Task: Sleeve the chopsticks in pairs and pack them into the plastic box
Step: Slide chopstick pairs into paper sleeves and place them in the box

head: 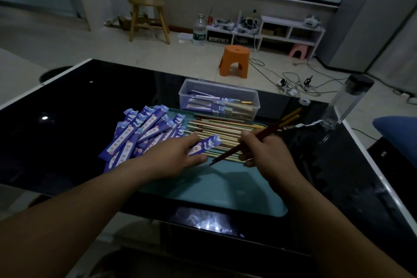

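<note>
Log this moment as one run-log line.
stage: sleeving a pair | left hand: holds purple sleeve | right hand: grips dark red chopstick pair | plastic box: open, some sleeved pairs inside

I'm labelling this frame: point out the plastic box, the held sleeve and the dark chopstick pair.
plastic box [222,85]: head view, far rim.
sleeve [208,144]: head view, its cloud-printed end.
dark chopsticks [226,154]: head view, lower shaft.

Table top seen as glossy black, mat rendered matt teal, plastic box made clear and smooth, sleeves printed on faintly glossy purple paper, held sleeve of the same paper, loose chopsticks left as pale bare wood, dark chopsticks finished smooth and red-brown.
</note>
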A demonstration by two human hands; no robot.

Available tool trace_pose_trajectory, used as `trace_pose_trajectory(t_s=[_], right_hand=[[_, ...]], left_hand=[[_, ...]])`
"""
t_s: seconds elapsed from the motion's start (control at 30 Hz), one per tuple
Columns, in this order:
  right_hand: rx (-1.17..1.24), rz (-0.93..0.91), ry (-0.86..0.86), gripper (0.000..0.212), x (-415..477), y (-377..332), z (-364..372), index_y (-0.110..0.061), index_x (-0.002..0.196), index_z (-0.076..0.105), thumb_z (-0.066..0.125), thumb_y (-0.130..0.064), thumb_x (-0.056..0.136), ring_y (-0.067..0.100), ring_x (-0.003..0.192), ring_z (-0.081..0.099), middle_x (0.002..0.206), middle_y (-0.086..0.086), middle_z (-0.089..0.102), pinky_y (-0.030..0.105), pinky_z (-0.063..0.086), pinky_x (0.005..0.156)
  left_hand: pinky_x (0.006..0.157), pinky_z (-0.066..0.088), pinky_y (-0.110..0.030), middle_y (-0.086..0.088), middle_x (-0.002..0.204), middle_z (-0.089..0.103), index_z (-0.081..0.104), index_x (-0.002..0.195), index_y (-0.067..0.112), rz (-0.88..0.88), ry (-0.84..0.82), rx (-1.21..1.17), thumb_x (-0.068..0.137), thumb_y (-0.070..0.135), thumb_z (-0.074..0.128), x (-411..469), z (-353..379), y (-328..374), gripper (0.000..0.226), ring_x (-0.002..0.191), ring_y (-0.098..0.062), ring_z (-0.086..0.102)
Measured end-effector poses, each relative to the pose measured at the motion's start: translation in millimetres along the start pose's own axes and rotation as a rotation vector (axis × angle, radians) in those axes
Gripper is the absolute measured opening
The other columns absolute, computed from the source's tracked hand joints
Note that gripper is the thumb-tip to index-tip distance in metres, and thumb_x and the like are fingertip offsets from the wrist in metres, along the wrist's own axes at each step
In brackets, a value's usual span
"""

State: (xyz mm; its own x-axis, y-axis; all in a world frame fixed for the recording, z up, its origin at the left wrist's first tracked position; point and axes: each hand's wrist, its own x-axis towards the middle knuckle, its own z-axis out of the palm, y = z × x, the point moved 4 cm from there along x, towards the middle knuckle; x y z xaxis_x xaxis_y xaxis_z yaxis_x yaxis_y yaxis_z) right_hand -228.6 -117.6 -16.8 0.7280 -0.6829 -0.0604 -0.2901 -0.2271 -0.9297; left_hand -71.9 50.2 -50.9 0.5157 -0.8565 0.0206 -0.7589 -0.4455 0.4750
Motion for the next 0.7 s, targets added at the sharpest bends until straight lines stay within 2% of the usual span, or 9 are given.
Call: trace_pose_trajectory(t_s=[0.07,0.13,0.27,0.33,0.43,0.53,0.7], right_hand=[[0.154,0.005,0.034,0.027,4,-5,-17,-0.009,0.099,0.070,0.055,-0.030,0.107,0.029,0.083,0.074,0.091,0.013,0.076,0.034,0.057,0.066],[0.331,0.012,0.053,0.027,5,-11,-33,-0.008,0.105,0.068,0.053,-0.030,0.108,0.028,0.085,0.075,0.093,0.014,0.075,0.038,0.060,0.073],[0.563,0.007,0.029,0.027,2,-20,-45,-0.008,0.107,0.065,0.051,-0.031,0.107,0.025,0.086,0.074,0.090,0.009,0.076,0.035,0.060,0.076],[0.582,0.003,-0.005,0.027,1,-21,-43,-0.008,0.107,0.065,0.051,-0.031,0.107,0.024,0.085,0.074,0.091,0.010,0.075,0.034,0.061,0.076],[0.566,-0.014,-0.016,0.025,1,-21,-40,-0.008,0.105,0.066,0.052,-0.029,0.106,0.023,0.082,0.074,0.093,0.013,0.073,0.032,0.060,0.071],[0.553,-0.010,-0.010,0.025,2,-20,-37,-0.008,0.104,0.066,0.053,-0.029,0.106,0.024,0.081,0.073,0.093,0.014,0.073,0.030,0.061,0.070],[0.517,-0.005,-0.025,0.025,2,-17,-37,-0.007,0.106,0.067,0.054,-0.029,0.105,0.024,0.084,0.073,0.098,0.016,0.073,0.035,0.059,0.077]], left_hand=[[0.072,0.046,-0.035,0.005,0.091,0.063,0.053,0.107,0.026,0.008,-0.001,0.010,0.095,0.058,0.059,0,-1,-3,0.034,0.084,-0.018,0.059],[0.073,0.046,-0.035,0.004,0.089,0.062,0.052,0.106,0.025,0.011,0.000,0.009,0.096,0.055,0.060,2,-1,-6,0.032,0.082,-0.018,0.058],[0.062,0.038,-0.027,0.008,0.079,0.057,0.047,0.092,0.032,0.033,0.014,-0.081,0.097,0.049,0.063,4,-3,-5,0.023,0.071,-0.004,0.053],[0.061,0.037,-0.024,0.006,0.078,0.058,0.048,0.090,0.031,0.038,0.011,-0.121,0.098,0.047,0.063,5,-4,-3,0.023,0.068,-0.003,0.053],[0.068,0.047,-0.034,0.003,0.080,0.063,0.051,0.093,0.026,0.038,0.000,-0.199,0.098,0.047,0.063,8,-5,-4,0.024,0.067,-0.007,0.057],[0.070,0.050,-0.039,0.004,0.081,0.064,0.051,0.091,0.028,0.054,0.003,-0.244,0.098,0.046,0.064,7,-7,-7,0.023,0.067,-0.009,0.058],[0.067,0.048,-0.038,0.003,0.078,0.060,0.052,0.090,0.027,0.071,0.006,-0.257,0.097,0.046,0.065,7,-7,-5,0.024,0.065,-0.008,0.055]])
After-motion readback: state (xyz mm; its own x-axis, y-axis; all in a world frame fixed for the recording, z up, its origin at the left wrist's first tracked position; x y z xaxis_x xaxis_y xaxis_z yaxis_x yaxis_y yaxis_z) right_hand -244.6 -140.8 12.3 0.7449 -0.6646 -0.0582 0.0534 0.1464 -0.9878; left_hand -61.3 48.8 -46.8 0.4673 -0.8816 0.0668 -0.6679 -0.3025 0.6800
